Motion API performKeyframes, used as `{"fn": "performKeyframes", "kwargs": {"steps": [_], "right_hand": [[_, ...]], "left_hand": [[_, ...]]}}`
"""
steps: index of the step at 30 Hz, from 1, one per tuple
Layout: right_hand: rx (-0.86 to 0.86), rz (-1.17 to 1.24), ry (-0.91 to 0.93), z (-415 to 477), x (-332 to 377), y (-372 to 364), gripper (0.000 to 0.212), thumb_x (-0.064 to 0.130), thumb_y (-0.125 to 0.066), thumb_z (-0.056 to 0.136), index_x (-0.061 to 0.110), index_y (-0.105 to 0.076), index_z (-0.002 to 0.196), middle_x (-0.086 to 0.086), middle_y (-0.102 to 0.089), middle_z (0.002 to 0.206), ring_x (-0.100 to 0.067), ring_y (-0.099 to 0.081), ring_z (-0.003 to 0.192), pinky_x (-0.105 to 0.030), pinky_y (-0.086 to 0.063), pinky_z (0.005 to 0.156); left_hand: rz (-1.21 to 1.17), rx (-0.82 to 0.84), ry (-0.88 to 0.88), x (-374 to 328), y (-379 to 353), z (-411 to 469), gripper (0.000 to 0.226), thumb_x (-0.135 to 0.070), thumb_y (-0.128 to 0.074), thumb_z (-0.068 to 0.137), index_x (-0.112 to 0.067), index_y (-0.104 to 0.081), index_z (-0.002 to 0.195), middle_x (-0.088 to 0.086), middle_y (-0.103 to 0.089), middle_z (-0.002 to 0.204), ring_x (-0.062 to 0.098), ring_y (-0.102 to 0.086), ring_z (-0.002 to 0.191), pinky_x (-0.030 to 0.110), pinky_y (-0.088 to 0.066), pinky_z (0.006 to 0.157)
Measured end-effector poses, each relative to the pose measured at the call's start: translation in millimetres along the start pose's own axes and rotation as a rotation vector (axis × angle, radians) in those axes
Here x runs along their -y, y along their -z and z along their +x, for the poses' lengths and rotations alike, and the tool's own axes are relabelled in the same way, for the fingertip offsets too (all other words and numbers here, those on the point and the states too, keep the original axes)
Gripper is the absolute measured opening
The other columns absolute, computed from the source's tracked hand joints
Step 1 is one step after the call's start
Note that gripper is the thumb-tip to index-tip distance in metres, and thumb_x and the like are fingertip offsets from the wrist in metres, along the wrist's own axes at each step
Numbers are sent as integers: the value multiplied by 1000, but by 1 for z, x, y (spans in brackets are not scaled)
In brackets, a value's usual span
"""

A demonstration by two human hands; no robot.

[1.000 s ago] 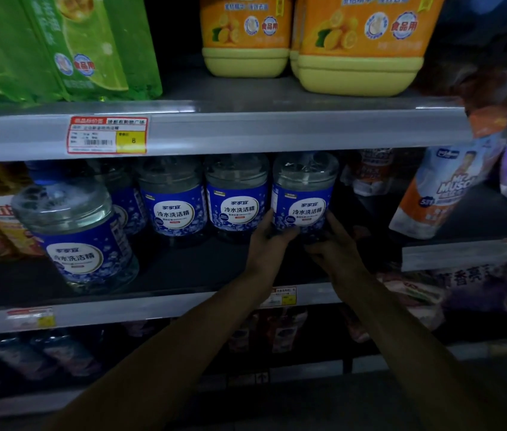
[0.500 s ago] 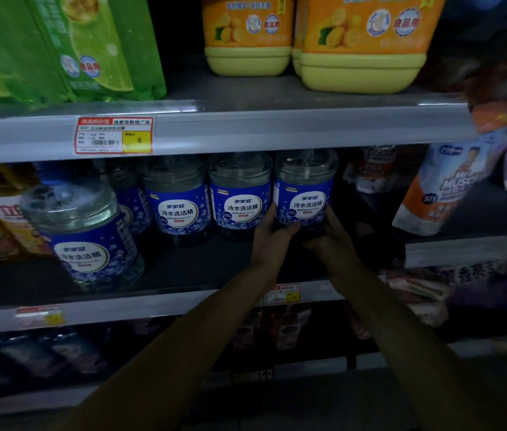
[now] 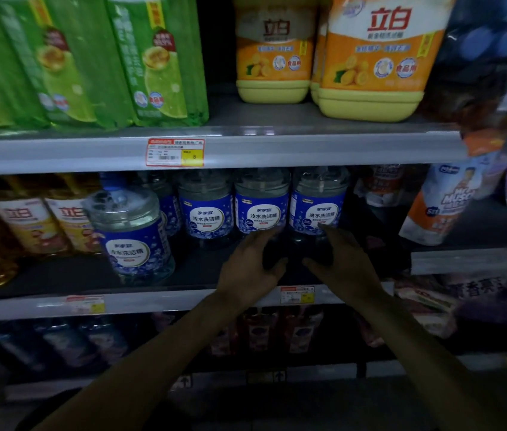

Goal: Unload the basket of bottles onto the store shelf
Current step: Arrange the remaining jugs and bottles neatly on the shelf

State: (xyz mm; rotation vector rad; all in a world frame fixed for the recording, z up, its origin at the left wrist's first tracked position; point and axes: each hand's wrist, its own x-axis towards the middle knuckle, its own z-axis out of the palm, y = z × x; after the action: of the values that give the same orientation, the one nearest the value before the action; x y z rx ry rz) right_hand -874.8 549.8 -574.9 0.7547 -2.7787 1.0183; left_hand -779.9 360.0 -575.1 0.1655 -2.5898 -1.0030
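Dim store shelving fills the view, and the grey metal shelf (image 3: 168,301) at mid height carries the task's goods: clear plastic bottles with blue labels standing upright in a row along its back. The rightmost bottle (image 3: 319,203) stands close beside its neighbour (image 3: 261,206), and one more of the same kind, the front bottle (image 3: 131,231), stands alone near the shelf's front edge towards the left. Both hands reach over the front edge at the foot of the row. The left hand (image 3: 246,265) has its fingers loosely spread, tips near the bottom of the neighbour's label. The right hand (image 3: 345,262) is likewise spread, its fingertips up at the lower label of the rightmost bottle. Neither hand curls round anything, and in the gloom I cannot tell whether they touch the bottles or hang just short of them. The step in hand looks like the end of one placing, with that rightmost bottle seated and squared, label forward. No basket shows, so the next move calls for a reach down and out of view to fetch another bottle. Room for it seems to lie in front of the row, or in the dark gap between the rightmost bottle and the orange and white pouch (image 3: 441,203) at the shelf's right end.
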Motion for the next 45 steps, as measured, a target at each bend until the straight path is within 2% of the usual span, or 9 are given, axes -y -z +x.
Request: {"fn": "performKeyframes", "kwargs": {"steps": [3, 9, 15, 18, 23, 30, 35, 39, 45], "right_hand": [[64, -62, 33, -8, 18, 1, 93, 57, -73, 86, 26, -28, 161, -8, -29, 164, -30, -30, 151, -47, -38, 118], [153, -57, 95, -21, 78, -13, 98, 69, -67, 84, 39, -15, 162, 0, -6, 172, -24, -8, 158, -44, -21, 125], [257, -63, 201, -19, 135, -53, 102, 76, -63, 82, 43, -9, 161, 4, 5, 171, -26, -6, 158, -52, -23, 125], [289, -87, 265, -17, 157, -73, 103, 76, -63, 82, 45, -5, 162, 5, 7, 171, -28, -3, 158, -55, -24, 123], [350, -72, 293, -14, 180, -101, 98, 62, -67, 90, 39, -6, 163, 4, 2, 171, -29, -14, 156, -53, -31, 120], [377, 205, 179, -9, 203, -133, 96, 38, -78, 89, 26, -18, 163, -1, -34, 164, -22, -38, 147, -37, -38, 115], [370, 343, 124, -7, 210, -149, 91, 26, -84, 84, 27, -31, 158, 0, -49, 150, -19, -51, 133, -30, -43, 98], [373, 391, 107, -6, 213, -162, 87, 25, -87, 81, 25, -38, 153, 5, -57, 133, -15, -58, 120, -29, -47, 92], [303, 475, 44, -2, 218, -176, 81, 34, -88, 78, 24, -45, 146, -1, -63, 136, -21, -64, 118, -49, -56, 97]], "left_hand": [[208, -19, -71, 9, 22, -26, 71, -48, -62, 94, -34, -36, 158, -6, -42, 157, 18, -43, 142, 43, -48, 109], [375, -90, -30, 46, 68, -65, 79, -62, -54, 89, -36, -30, 160, -2, -39, 160, 25, -41, 144, 45, -46, 112], [367, -271, 57, 76, 113, -89, 74, -66, -52, 89, -27, -44, 152, 0, -51, 146, 25, -55, 130, 45, -56, 97], [508, -324, -17, 96, 129, -102, 69, -60, -57, 89, -22, -51, 146, 5, -56, 137, 30, -58, 121, 50, -57, 89], [569, -411, -18, 113, 149, -107, 64, -51, -56, 91, -19, -52, 146, 7, -55, 138, 32, -56, 121, 46, -56, 88], [142, -482, 236, 138, 168, -102, 62, -43, -77, 89, -21, -42, 135, 1, -57, 137, 21, -61, 117, 39, -56, 84], [-239, -420, 296, 146, 175, -83, 77, -40, -86, 81, -31, -43, 144, -10, -60, 136, -1, -59, 113, 17, -53, 85], [-338, -398, 304, 159, 181, -77, 73, -36, -89, 79, -33, -52, 142, -10, -66, 131, 0, -62, 115, 35, -61, 94], [-375, -419, 296, 164, 184, -75, 71, -34, -91, 76, -31, -57, 138, -5, -69, 126, 9, -68, 111, 42, -63, 89]]}}
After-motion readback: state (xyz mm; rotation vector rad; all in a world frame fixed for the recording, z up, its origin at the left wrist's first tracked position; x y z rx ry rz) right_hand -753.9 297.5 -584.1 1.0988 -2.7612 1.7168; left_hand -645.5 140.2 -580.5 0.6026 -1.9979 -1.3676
